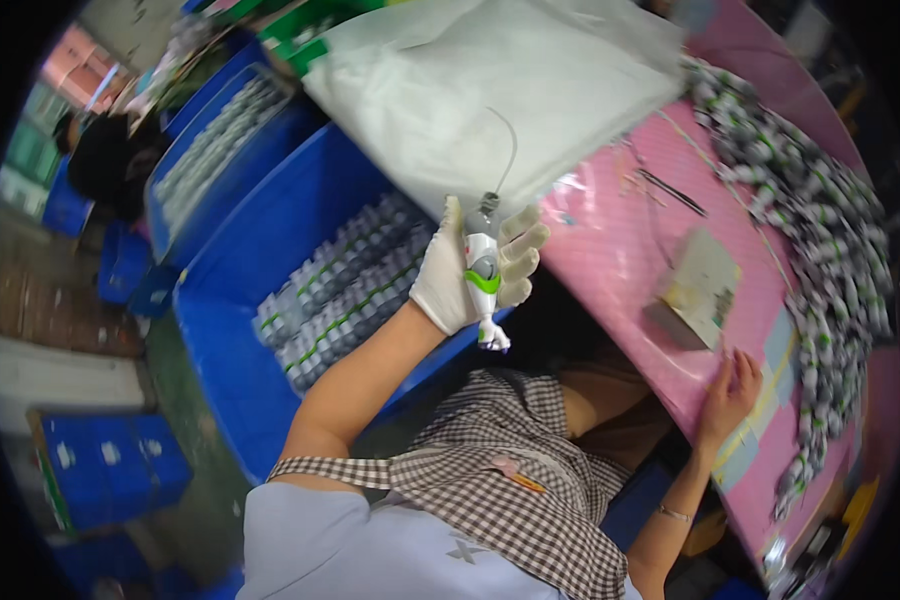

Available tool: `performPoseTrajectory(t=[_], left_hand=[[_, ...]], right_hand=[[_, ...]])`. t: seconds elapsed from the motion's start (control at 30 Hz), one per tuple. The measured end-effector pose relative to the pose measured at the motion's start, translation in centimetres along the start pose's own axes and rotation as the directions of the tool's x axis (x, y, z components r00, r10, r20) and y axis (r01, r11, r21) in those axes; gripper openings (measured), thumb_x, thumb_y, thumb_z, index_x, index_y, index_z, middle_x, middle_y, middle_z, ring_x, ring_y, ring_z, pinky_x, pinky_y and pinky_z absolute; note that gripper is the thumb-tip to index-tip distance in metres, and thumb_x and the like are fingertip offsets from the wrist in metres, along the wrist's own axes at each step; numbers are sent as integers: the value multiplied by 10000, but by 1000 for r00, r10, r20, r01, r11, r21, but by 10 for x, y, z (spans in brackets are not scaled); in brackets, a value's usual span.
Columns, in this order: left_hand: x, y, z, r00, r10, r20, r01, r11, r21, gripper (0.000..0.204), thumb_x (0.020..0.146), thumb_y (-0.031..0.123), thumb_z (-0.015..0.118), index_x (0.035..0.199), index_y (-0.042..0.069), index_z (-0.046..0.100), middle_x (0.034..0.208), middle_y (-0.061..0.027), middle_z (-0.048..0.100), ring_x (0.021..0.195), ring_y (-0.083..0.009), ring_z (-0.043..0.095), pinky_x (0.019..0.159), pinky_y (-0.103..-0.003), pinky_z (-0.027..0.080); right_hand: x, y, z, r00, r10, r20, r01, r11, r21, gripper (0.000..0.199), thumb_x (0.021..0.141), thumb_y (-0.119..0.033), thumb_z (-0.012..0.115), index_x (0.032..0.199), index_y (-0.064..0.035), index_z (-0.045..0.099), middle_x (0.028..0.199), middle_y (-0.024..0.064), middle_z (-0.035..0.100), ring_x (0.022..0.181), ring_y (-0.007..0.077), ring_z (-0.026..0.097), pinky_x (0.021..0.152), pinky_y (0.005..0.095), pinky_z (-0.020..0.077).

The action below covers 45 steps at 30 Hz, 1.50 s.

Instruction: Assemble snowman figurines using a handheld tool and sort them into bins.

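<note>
My left hand (448, 275), in a white glove, is raised above the inner edge of a blue bin and holds a toy figure's arm (483, 268). This arm is white and grey with a green band, and a small white fist shows at its lower end. From its dark top end a thin wire (514, 150) curves up in front of a white sheet. My bare right hand (730, 398) lies at the pink table (610, 260), with its fingers stretched out just below a small worn cardboard box (698, 290). I see nothing in it.
Rows of similar toy arms fill part of the blue bin (220, 330) on the left. A long heap of them (820, 240) lines the table's far right. Black tweezers (672, 192) lie behind the box. White plastic sheeting (490, 90) covers the far end; more blue bins (220, 150) stand at far left.
</note>
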<state>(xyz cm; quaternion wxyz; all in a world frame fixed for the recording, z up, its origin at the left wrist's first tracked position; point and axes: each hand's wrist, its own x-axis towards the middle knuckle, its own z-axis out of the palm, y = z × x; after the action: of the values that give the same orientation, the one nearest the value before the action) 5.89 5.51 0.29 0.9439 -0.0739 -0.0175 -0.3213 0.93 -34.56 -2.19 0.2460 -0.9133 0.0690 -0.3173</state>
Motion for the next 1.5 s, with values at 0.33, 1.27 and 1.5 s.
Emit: performPoseTrajectory(t=[0.33, 1.27, 1.5], left_hand=[[-165, 65, 12, 885, 443, -140, -430, 895, 116, 542, 881, 501, 551, 1002, -27, 531, 837, -67, 441, 446, -42, 339, 384, -185, 283], [-350, 204, -138, 143, 988, 61, 947, -118, -300, 257, 760, 224, 652, 1016, 205, 657, 994, -113, 605, 945, -281, 597, 839, -420, 466], [-374, 239, -198, 549, 823, 147, 826, -507, -247, 213, 814, 126, 526, 957, 177, 676, 1109, -61, 585, 1020, -254, 577, 874, -411, 470]], right_hand=[[6, 21, -13, 988, -42, 148, 69, 981, -181, 272, 932, -187, 542, 1073, 27, 634, 1096, 140, 598, 1030, 265, 561, 918, 328, 427], [7, -6, -21, 982, 50, 180, 14, 943, -333, 381, 946, -278, 529, 1131, 48, 598, 1144, 170, 604, 1042, 272, 572, 919, 327, 438], [6, 2, -22, 987, 64, 150, -16, 952, -306, 366, 951, -265, 525, 1161, 29, 585, 1144, 151, 598, 1062, 249, 561, 921, 314, 433]])
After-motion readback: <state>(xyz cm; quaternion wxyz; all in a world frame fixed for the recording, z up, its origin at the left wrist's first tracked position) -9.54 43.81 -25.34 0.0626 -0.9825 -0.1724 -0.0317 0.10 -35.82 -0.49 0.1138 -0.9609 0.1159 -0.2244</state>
